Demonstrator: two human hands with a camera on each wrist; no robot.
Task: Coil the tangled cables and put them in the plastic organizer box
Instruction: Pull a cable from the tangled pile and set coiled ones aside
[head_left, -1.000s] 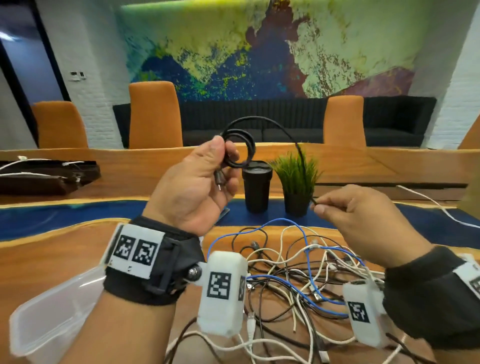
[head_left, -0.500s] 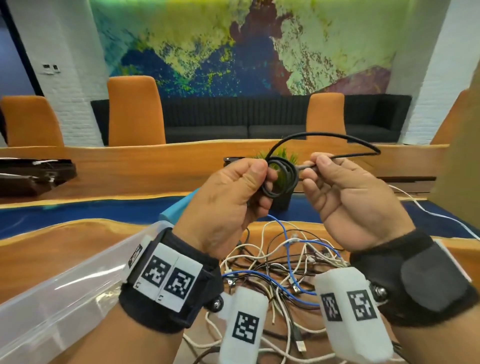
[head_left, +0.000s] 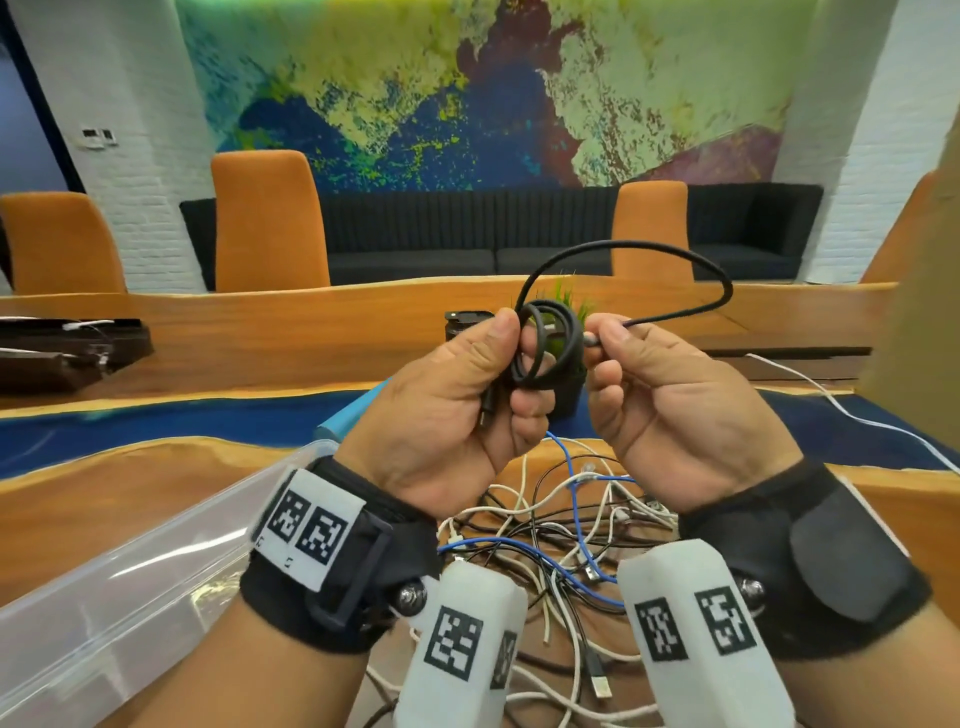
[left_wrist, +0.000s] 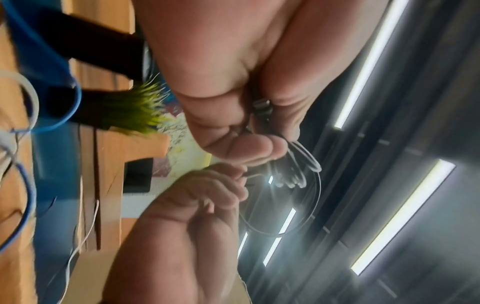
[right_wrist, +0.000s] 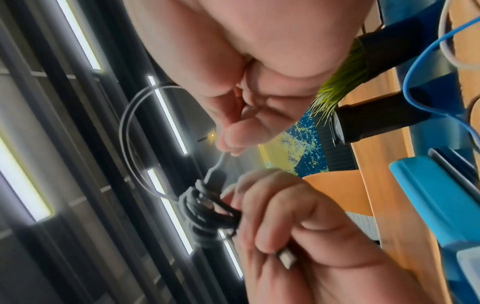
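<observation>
1. Your clear plastic box (head_left: 130, 587) sits at 8 o'clock on the wooden table (head_left: 78, 499).
2. Your left hand (head_left: 447, 415) grips the coiled black cable (head_left: 545, 345), fingers curled round it.
3. Your right hand (head_left: 670, 410) pinches the cable's free end at 3 o'clock of the coil (one loose loop arcs above).
4. The tangled cables (head_left: 561, 540) lie below both hands, at 6 o'clock.

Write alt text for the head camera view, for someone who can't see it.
Left hand grips a coiled black cable while right hand pinches its loose end, above a tangle of cables on a wooden table. A clear plastic organizer box sits at left.
</observation>
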